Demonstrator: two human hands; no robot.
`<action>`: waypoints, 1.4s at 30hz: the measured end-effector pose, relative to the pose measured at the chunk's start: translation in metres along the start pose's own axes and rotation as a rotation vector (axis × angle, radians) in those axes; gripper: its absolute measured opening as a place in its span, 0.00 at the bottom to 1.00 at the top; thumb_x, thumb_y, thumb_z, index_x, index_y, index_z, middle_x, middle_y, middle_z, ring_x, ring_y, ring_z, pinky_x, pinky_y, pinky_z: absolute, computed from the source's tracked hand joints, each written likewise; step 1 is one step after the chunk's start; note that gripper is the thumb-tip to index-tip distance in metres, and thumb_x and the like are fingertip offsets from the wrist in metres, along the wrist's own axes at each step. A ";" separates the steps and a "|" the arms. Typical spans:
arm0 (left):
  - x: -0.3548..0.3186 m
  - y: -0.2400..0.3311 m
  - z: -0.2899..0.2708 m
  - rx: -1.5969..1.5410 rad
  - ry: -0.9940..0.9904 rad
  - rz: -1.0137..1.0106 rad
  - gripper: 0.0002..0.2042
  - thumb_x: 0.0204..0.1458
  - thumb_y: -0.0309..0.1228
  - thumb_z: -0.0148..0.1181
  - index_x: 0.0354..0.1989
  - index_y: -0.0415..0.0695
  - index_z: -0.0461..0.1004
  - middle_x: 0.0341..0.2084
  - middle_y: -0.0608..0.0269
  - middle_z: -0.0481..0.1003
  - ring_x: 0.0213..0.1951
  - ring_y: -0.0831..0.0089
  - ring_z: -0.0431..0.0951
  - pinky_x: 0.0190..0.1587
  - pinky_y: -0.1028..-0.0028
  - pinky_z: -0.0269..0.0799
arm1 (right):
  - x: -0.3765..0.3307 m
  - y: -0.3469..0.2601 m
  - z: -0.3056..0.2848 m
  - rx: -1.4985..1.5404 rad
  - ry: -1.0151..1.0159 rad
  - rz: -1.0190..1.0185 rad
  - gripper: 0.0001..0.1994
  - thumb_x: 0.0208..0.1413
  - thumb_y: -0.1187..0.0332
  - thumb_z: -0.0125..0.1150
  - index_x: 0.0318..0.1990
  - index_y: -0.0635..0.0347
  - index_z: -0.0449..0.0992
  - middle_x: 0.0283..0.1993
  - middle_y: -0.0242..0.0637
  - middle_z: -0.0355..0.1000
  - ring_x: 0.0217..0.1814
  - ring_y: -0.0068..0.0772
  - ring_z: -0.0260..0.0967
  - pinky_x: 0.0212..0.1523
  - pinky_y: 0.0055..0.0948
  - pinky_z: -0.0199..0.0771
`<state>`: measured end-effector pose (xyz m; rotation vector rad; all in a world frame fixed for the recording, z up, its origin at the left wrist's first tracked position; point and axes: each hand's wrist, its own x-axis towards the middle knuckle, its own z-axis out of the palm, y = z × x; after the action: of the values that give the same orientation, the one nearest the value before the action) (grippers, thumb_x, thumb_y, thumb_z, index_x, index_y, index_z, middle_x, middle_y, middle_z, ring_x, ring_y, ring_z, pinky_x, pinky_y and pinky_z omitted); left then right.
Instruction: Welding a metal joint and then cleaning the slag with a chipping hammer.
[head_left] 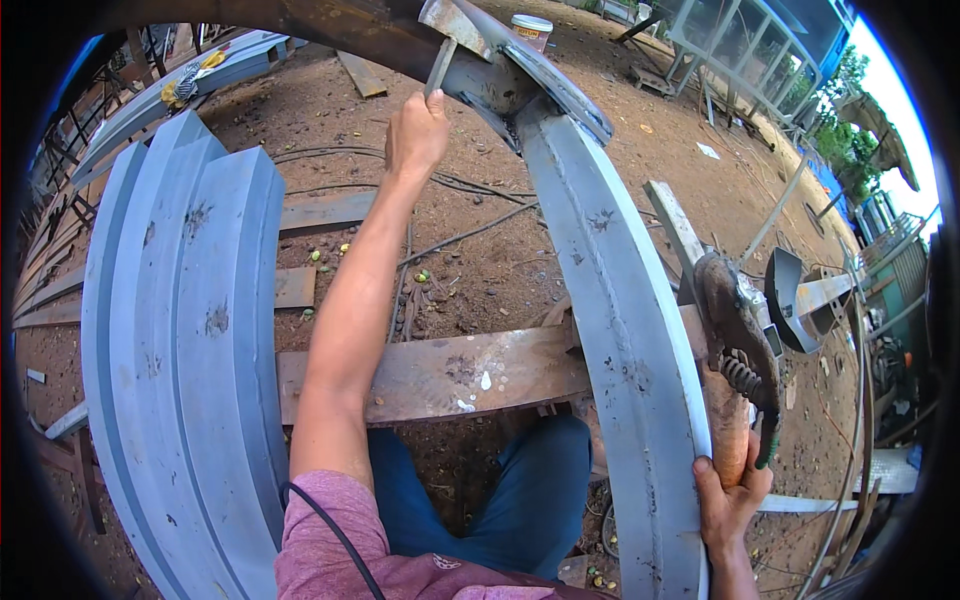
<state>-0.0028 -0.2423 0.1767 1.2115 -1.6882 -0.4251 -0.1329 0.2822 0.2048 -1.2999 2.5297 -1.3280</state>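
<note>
My left hand (418,132) is raised at the far end of a curved grey metal beam (605,270), its fingers closed around a short, narrow metal bar (441,66). The bar's upper end meets a pale, rust-marked metal piece (457,27); whether they are joined, I cannot tell. Close by, a curved flange (560,85) caps the beam, above a dark, rough joint. Lower right, my right hand (732,495) is closed round the lower end of a rusty spring clamp (726,300) with a coil spring. Its thumb lies against the beam's right edge.
Stacked curved grey beams (190,330) stand left of my arm. A rusty crossbar (470,370) runs before my knees, under the beam. Dark cables (465,235) cross the dirt ground. A white bucket (531,32) stands farther off, and scrap metal lies at right.
</note>
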 end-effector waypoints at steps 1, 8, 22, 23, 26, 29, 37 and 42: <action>-0.005 0.002 0.007 -0.064 -0.006 -0.061 0.22 0.65 0.44 0.46 0.39 0.33 0.76 0.32 0.33 0.77 0.40 0.38 0.78 0.44 0.49 0.71 | 0.000 -0.002 0.001 -0.009 -0.011 -0.006 0.25 0.50 0.63 0.71 0.52 0.69 0.71 0.40 0.35 0.70 0.41 0.27 0.65 0.46 0.29 0.66; -0.039 0.030 0.023 -0.323 -0.021 -0.264 0.20 0.65 0.39 0.46 0.39 0.30 0.75 0.37 0.33 0.77 0.43 0.39 0.78 0.47 0.51 0.71 | 0.007 -0.015 0.005 -0.007 -0.026 -0.027 0.22 0.48 0.74 0.70 0.50 0.73 0.71 0.40 0.38 0.73 0.41 0.27 0.69 0.45 0.29 0.70; -0.099 0.072 0.036 -1.331 0.139 -0.785 0.07 0.60 0.26 0.43 0.37 0.32 0.62 0.25 0.49 0.70 0.21 0.59 0.75 0.25 0.61 0.73 | 0.003 0.005 -0.001 -0.105 0.010 -0.092 0.21 0.52 0.65 0.71 0.48 0.68 0.72 0.36 0.31 0.70 0.37 0.22 0.64 0.40 0.24 0.66; -0.111 0.069 0.020 -1.458 0.177 -0.783 0.05 0.60 0.24 0.42 0.36 0.34 0.60 0.23 0.57 0.66 0.18 0.68 0.69 0.21 0.66 0.68 | 0.003 0.005 -0.002 -0.100 0.013 -0.090 0.21 0.51 0.65 0.71 0.48 0.68 0.72 0.37 0.33 0.72 0.37 0.23 0.66 0.42 0.25 0.68; -0.159 0.055 -0.028 -1.656 0.191 -0.796 0.02 0.59 0.22 0.43 0.37 0.39 0.58 0.22 0.68 0.60 0.16 0.81 0.59 0.16 0.74 0.61 | 0.005 0.002 0.007 -0.025 0.036 -0.088 0.21 0.51 0.66 0.71 0.49 0.68 0.72 0.36 0.31 0.70 0.36 0.22 0.65 0.40 0.24 0.66; -0.212 0.048 -0.061 -1.668 0.162 -0.833 0.03 0.60 0.24 0.45 0.38 0.40 0.59 0.22 0.69 0.61 0.16 0.83 0.59 0.16 0.76 0.60 | 0.003 0.007 0.003 -0.040 0.070 -0.066 0.20 0.51 0.66 0.70 0.48 0.68 0.71 0.36 0.30 0.69 0.36 0.22 0.65 0.40 0.23 0.66; -0.281 0.018 -0.082 -1.646 -0.091 -0.887 0.07 0.67 0.32 0.46 0.48 0.46 0.64 0.23 0.73 0.61 0.17 0.86 0.59 0.17 0.81 0.57 | 0.005 0.007 0.005 -0.170 0.102 -0.120 0.24 0.48 0.59 0.70 0.48 0.67 0.72 0.38 0.33 0.71 0.39 0.26 0.67 0.44 0.27 0.67; -0.295 0.003 -0.078 -1.546 -0.102 -0.825 0.11 0.68 0.36 0.45 0.52 0.43 0.64 0.22 0.74 0.59 0.16 0.89 0.56 0.14 0.84 0.54 | 0.007 0.016 -0.002 -0.237 0.054 -0.184 0.25 0.53 0.56 0.67 0.50 0.68 0.73 0.36 0.34 0.74 0.37 0.24 0.69 0.42 0.27 0.69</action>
<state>0.0699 0.0327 0.0666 0.5451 -0.3937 -1.8449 -0.1494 0.2837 0.1977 -1.5947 2.7317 -1.1290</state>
